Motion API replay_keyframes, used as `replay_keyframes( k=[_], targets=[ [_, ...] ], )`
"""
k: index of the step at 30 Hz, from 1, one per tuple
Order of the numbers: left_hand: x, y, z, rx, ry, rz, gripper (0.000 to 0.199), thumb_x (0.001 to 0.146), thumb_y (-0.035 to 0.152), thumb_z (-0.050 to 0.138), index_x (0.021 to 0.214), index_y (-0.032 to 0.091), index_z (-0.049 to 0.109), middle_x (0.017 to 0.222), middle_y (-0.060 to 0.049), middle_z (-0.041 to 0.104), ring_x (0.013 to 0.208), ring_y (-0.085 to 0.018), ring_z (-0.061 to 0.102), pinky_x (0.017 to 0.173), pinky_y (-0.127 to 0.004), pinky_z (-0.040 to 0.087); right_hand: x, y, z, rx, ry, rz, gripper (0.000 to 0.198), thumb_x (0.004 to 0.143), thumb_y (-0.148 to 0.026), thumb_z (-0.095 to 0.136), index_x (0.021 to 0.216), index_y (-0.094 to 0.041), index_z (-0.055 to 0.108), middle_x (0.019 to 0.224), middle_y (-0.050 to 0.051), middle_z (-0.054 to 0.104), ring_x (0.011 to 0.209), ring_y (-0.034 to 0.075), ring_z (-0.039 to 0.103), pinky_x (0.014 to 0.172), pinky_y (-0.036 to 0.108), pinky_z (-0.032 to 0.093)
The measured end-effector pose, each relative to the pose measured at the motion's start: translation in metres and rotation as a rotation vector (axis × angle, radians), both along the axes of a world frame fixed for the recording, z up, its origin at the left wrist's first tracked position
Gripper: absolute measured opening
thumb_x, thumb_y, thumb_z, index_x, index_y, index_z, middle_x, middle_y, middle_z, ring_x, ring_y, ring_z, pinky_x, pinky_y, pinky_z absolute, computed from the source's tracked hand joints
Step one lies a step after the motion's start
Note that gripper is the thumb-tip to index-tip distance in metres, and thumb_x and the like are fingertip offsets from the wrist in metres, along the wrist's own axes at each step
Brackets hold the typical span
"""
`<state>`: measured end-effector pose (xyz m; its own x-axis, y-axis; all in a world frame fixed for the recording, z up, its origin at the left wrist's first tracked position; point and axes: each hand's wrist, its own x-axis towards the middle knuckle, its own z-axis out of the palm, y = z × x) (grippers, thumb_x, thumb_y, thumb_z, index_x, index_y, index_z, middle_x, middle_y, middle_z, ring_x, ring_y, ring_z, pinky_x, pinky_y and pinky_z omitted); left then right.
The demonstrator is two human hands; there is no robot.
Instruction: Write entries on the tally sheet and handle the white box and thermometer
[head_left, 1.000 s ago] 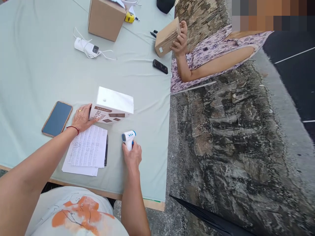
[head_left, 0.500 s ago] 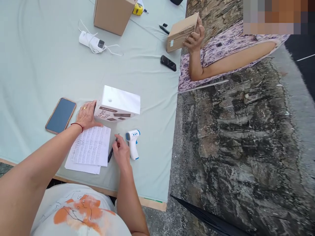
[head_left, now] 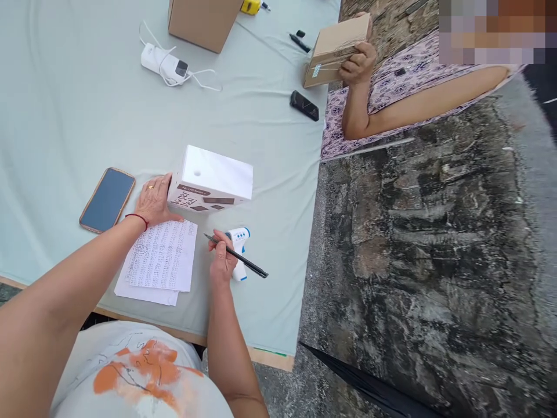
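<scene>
My right hand (head_left: 223, 258) is closed around a black pen (head_left: 248, 265), lifted off the table, its tip pointing up and left. Behind that hand lies a white and blue infrared thermometer (head_left: 239, 237), partly hidden. My left hand (head_left: 155, 203) rests with fingers stretched out at the left end of a white printed box (head_left: 217, 172); its thumb reaches over the top of the papers. The handwritten sheets (head_left: 163, 261) lie stacked in front of me, just below the box. Left of my left hand is a smartphone (head_left: 107, 199) in a brown case.
Across the table, another person's hand (head_left: 360, 64) holds a cardboard box (head_left: 337, 43). A black device (head_left: 304, 105) and a marker (head_left: 299, 43) lie near that person. Farther back are a white device with cable (head_left: 163, 64), a large cardboard box (head_left: 202, 23) and a yellow tape measure (head_left: 250, 6).
My right hand has picked the pen up from beside the papers and turned it, now overlapping the thermometer. My left hand stays by the white box. The other person's cardboard box has tilted slightly.
</scene>
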<state>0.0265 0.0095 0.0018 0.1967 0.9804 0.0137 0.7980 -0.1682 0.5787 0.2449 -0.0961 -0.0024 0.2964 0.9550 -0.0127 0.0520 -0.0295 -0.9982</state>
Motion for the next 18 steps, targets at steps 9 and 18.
replay_keyframes(
  k=[9, 18],
  targets=[
    [0.002, -0.001, -0.001, 0.011, 0.006, -0.007, 0.133, 0.056, 0.066, 0.089, 0.157, 0.02, 0.016, 0.154, -0.021, 0.041, 0.146, -0.046, 0.033, 0.122, -0.06, 0.023, -0.027, 0.001, -0.013, -0.123, -0.103, -0.067, 0.019, 0.069, -0.039, 0.064, 0.074, -0.021, 0.064, 0.063, -0.004, 0.057, 0.059, 0.012, 0.048, 0.059, 0.028, 0.042],
    [0.002, -0.003, 0.001, 0.007, -0.005, 0.012, 0.132, 0.056, 0.062, 0.09, 0.157, 0.02, 0.016, 0.155, -0.02, 0.039, 0.147, -0.046, 0.031, 0.122, -0.06, 0.024, -0.027, 0.002, -0.012, -0.124, -0.15, 0.002, 0.018, 0.071, -0.038, 0.061, 0.072, -0.021, 0.067, 0.061, -0.004, 0.059, 0.058, 0.012, 0.048, 0.059, 0.028, 0.041]
  ],
)
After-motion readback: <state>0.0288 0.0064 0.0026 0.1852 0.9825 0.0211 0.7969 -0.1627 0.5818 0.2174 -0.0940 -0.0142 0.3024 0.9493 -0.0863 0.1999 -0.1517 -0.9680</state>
